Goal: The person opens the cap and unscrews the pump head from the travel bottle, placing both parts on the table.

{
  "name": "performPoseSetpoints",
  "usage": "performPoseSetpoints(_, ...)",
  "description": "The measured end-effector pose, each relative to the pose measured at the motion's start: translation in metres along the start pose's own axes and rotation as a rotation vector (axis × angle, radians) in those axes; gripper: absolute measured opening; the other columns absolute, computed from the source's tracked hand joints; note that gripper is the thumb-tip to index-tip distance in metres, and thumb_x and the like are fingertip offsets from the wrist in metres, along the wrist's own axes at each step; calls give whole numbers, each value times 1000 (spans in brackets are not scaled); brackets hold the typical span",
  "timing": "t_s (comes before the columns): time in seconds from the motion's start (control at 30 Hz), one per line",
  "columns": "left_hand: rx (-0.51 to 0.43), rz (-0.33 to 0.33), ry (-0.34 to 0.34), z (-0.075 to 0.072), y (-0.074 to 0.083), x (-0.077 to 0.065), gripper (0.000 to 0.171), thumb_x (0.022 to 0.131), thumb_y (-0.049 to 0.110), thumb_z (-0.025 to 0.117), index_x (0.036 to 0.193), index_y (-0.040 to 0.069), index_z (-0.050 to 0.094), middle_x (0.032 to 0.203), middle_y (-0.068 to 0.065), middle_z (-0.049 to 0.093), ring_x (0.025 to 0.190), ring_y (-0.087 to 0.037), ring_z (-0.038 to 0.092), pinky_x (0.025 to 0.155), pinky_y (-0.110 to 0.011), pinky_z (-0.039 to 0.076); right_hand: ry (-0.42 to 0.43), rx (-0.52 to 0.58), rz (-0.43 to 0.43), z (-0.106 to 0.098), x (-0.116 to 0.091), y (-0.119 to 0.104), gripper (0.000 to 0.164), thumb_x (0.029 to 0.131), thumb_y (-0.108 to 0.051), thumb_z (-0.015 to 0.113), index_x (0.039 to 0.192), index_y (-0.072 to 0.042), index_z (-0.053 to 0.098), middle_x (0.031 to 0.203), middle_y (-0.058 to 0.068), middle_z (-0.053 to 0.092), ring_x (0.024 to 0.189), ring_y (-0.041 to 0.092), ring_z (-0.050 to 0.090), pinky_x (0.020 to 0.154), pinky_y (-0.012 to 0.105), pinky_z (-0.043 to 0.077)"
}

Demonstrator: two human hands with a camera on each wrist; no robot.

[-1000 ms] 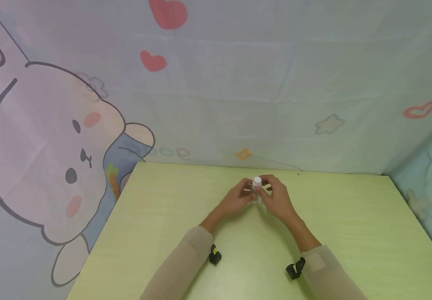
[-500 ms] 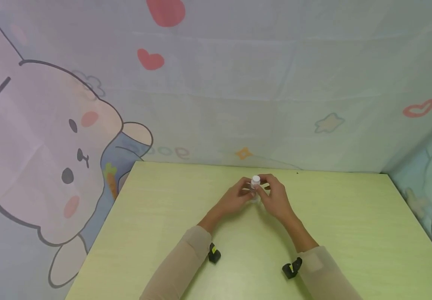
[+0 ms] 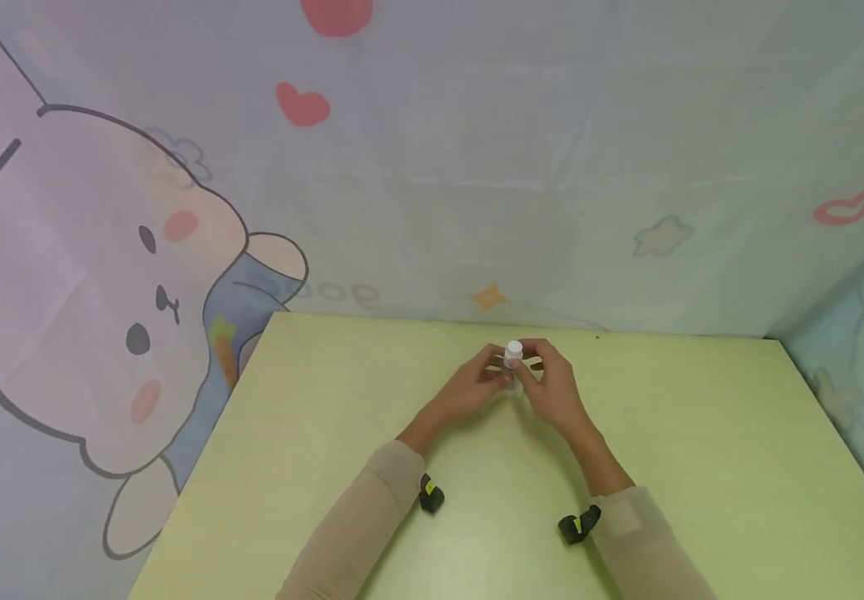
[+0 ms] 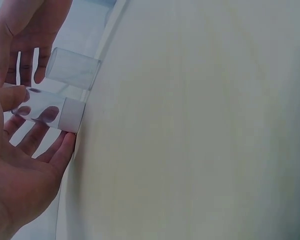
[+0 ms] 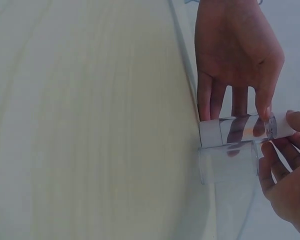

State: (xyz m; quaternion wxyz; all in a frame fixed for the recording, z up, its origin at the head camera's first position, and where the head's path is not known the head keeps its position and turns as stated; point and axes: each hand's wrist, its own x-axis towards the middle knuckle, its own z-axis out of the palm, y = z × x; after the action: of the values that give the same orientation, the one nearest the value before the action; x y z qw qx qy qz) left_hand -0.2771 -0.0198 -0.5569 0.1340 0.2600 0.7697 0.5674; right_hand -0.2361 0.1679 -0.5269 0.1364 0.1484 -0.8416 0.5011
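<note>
A slim clear bottle (image 3: 512, 360) with a white cap stands upright between both hands near the table's back edge. In the left wrist view, the left hand (image 4: 25, 185) holds the see-through body (image 4: 50, 107), thumb on one side and fingers behind. The right hand (image 3: 551, 383) pinches the bottle's top end. Its thumb lies against the white cap (image 5: 285, 128) in the right wrist view. The bottle's lower end (image 5: 210, 133) is white. Close beside it, on the right-hand side, a clear empty-looking cup (image 4: 72, 69) stands on the table; the head view mostly hides it.
A pale yellow-green table (image 3: 671, 433) spreads around the hands. Behind it hangs a cloth backdrop (image 3: 432, 167) printed with a rabbit, hearts and stars. Black wrist cameras (image 3: 432, 493) sit at both sleeve cuffs.
Both hands keep their hold on the bottle. The right forearm has drifted slightly left. The head view has tilted a little, so the scene sits higher.
</note>
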Motion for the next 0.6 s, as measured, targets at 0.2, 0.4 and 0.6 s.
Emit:
performPoseSetpoints(0.2,6,-9,19,-1,1,0,33,110,33,61,141,23,54,146,-8,60,133,-31,63,104,-37,56,8,4,-6,2,3,1,33,107,-15,67,134,2,61,126,19,67,118,36,61,96,55,54)
performPoseSetpoints(0.4,-22,-12,34,2,-2,0,33,110,28,61,141,19,54,146,-9,60,133,-35,62,106,-42,55,9,-2,-17,3,2,4,32,106,-15,68,133,2,62,126,18,67,118,36,61,95,55,53)
performPoseSetpoints(0.6,-21,-10,27,4,0,-1,33,110,29,61,141,19,53,145,-9,61,133,-33,63,108,-42,54,18,-24,-32,1,-1,8,32,107,-16,67,133,2,62,125,18,68,116,36,61,94,56,54)
